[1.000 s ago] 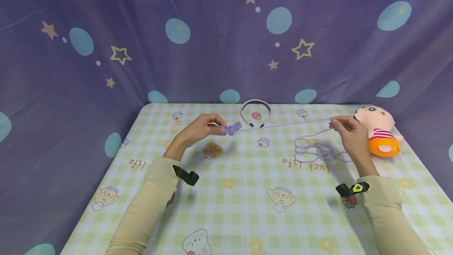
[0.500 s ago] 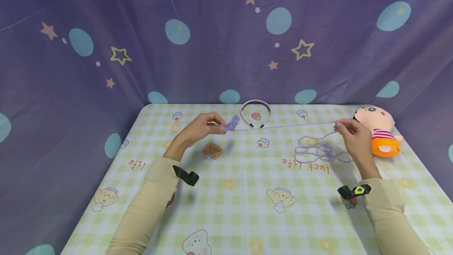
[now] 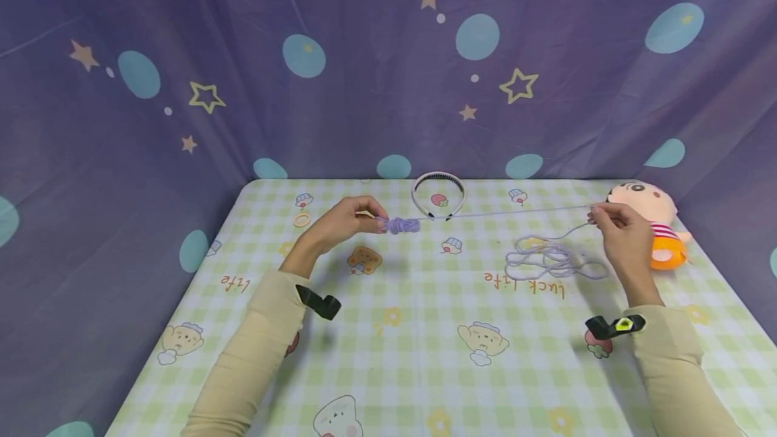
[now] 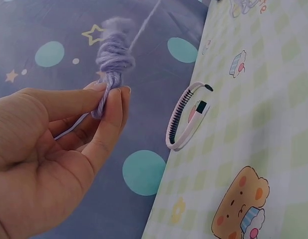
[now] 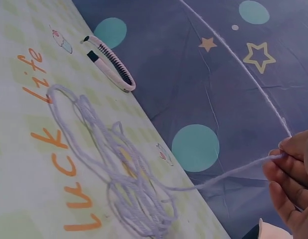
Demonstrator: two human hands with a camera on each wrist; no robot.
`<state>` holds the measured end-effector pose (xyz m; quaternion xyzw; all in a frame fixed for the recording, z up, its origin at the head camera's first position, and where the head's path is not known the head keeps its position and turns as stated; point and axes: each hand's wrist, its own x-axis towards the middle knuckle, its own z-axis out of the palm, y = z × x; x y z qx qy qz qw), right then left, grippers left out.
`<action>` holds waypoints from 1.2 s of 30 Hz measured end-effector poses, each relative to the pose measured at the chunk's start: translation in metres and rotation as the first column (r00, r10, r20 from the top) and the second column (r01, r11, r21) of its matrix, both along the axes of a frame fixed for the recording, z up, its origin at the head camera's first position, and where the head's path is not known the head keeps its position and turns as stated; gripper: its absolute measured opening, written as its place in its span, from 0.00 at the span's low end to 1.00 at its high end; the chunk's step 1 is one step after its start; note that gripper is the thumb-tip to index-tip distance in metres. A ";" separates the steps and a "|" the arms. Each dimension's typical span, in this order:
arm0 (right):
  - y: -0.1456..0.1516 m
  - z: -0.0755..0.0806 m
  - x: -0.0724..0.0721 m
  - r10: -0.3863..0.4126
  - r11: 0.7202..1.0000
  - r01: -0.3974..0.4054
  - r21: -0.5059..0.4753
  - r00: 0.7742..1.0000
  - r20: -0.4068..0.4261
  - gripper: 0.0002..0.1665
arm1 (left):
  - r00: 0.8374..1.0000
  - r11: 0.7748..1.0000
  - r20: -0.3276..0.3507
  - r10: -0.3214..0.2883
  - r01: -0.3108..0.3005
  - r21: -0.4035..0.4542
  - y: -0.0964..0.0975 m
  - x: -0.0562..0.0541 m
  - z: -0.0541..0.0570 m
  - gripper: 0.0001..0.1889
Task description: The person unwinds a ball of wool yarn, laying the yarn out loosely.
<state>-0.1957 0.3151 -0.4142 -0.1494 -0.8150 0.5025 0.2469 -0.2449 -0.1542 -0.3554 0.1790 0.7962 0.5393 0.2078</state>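
My left hand (image 3: 352, 222) pinches one end of a small wound bundle of lilac yarn (image 3: 403, 225) between thumb and fingers, above the table. In the left wrist view the coils of the yarn bundle (image 4: 115, 52) stick out past the fingertips, slightly blurred. A single strand runs from the bundle to my right hand (image 3: 625, 235), which pinches it between thumb and forefinger. From the right hand's fingers (image 5: 286, 154) the strand drops to a loose pile of yarn (image 3: 549, 258) in loops on the tablecloth.
A pale headband (image 3: 438, 175) lies at the table's far edge, behind the strand. Left of it is a small beige ring (image 3: 301, 219). A plush doll (image 3: 646, 204) with an orange bottom sits at the far right, partly behind the right hand. Dark purple curtains (image 3: 376, 113) surround the green-checked tablecloth (image 3: 419, 329).
My right hand has moved right with the strand. The yarn bundle at my left fingertips has swung from tilted upward to nearly level. My left arm stays in place.
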 end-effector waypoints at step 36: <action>0.017 0.009 0.006 -0.241 0.967 0.246 -0.063 0.967 0.081 0.17 | 0.996 0.997 -0.046 0.072 -0.072 0.010 -0.003 0.000 -0.002 0.07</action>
